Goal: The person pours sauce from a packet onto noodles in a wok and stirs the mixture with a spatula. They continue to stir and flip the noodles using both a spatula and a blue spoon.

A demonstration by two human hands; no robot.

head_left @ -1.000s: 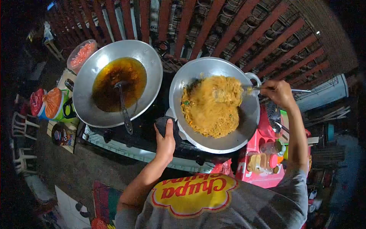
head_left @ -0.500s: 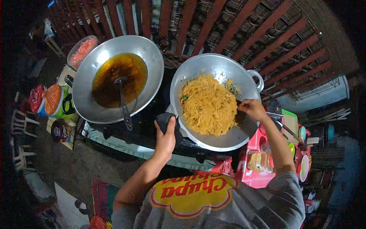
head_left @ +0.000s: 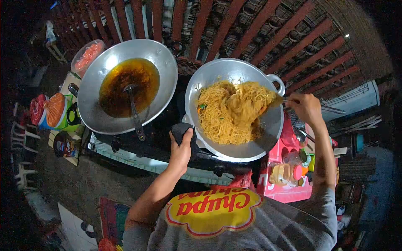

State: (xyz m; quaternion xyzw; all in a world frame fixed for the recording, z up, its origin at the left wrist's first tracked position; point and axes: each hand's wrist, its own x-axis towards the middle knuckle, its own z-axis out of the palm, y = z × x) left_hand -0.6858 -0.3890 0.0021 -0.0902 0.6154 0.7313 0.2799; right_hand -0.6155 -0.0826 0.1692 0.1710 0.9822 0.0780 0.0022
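Note:
Noodles, yellow-brown with bits of green and orange, fill much of a metal wok. My left hand is closed round a black cloth against the wok's left handle. At the right rim, my right hand grips the metal handle of a cooking spatula. Its head is mostly hidden by a blurred heap of noodles lifted at the right side of the wok. The wok's other loop handle sticks out at the upper right.
To the left, a second wok holds dark oil and a slotted ladle. Behind it is a tub of pinkish-red pieces. Jars stand on a pink surface at right. A slatted wooden fence runs behind the stove.
My right hand has moved up and right, and noodles are now lifted and heaped at the right side. My left hand stays on the cloth at the wok's handle.

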